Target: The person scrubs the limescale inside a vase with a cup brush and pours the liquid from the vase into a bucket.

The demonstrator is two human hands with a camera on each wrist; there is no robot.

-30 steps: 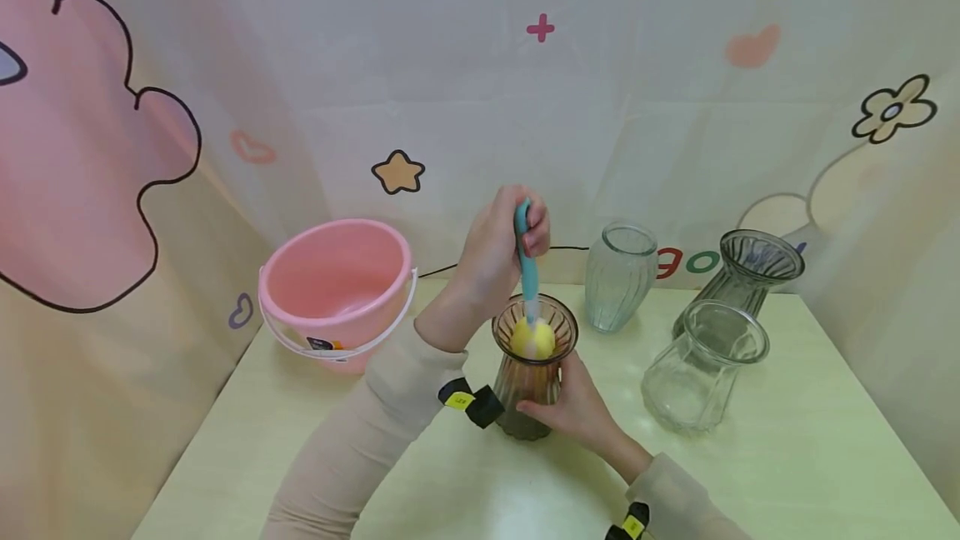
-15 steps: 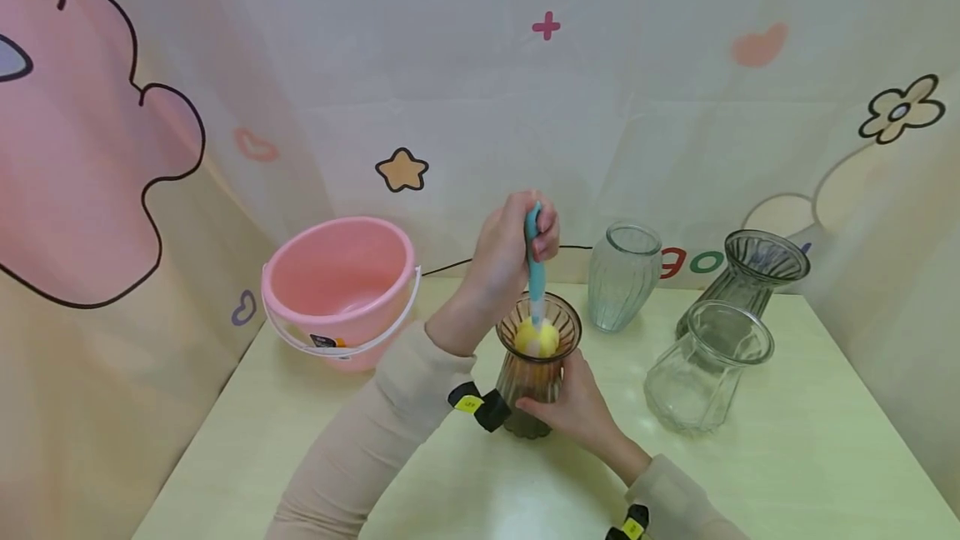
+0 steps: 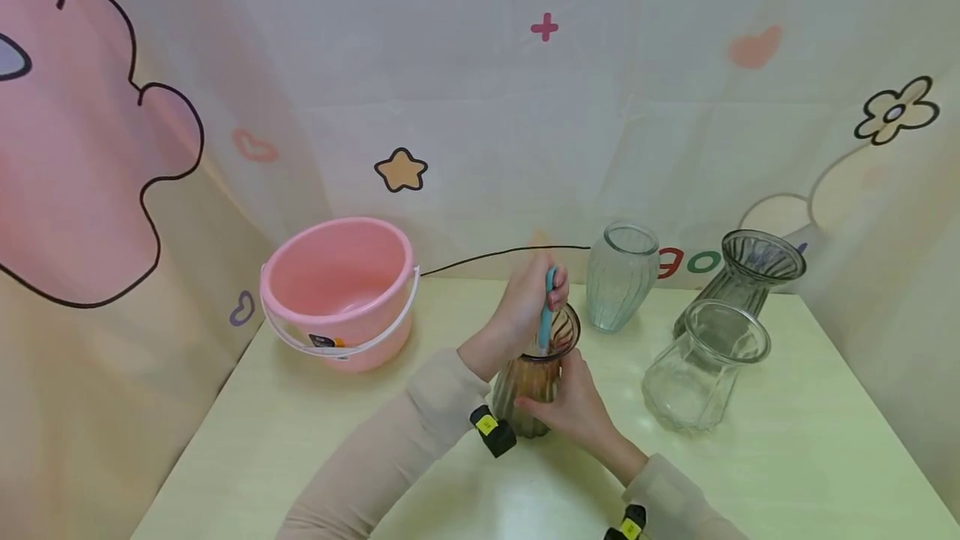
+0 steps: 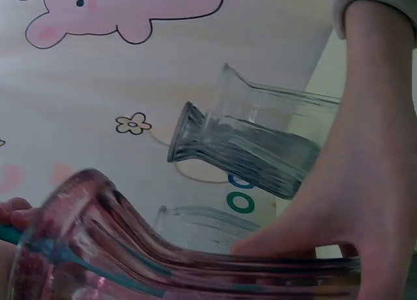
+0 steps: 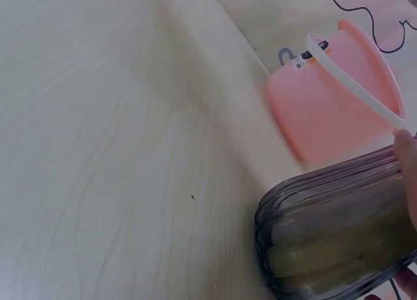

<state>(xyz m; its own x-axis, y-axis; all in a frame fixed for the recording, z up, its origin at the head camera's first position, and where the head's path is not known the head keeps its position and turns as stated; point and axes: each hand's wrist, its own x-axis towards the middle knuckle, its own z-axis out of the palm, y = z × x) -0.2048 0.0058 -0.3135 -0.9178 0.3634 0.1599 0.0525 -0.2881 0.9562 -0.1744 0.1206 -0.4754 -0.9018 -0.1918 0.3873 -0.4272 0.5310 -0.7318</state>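
A ribbed amber-brown glass vase (image 3: 517,394) with a flared rim stands upright on the table. My left hand (image 3: 521,307) grips the teal handle of a sponge bottle brush (image 3: 547,319) just above the rim. The brush reaches down inside the vase, and a yellowish patch shows through the glass in the right wrist view. My right hand (image 3: 576,407) holds the vase's body from the right, thumb in front. In the left wrist view this right hand (image 4: 365,163) spans the vase (image 4: 163,261), while left-hand fingers (image 4: 16,212) show at the frame's left edge.
A pink bucket (image 3: 341,319) with a white handle stands at the back left. To the right are a clear greenish vase (image 3: 618,282), a grey flared vase (image 3: 738,282) and a clear wide-mouthed vase (image 3: 690,390). A printed curtain (image 3: 465,107) hangs behind the table.
My left hand has moved down toward the vase's rim, pushing the brush deeper. The yellow sponge, earlier visible in the mouth, is now down inside. My right hand keeps its hold.
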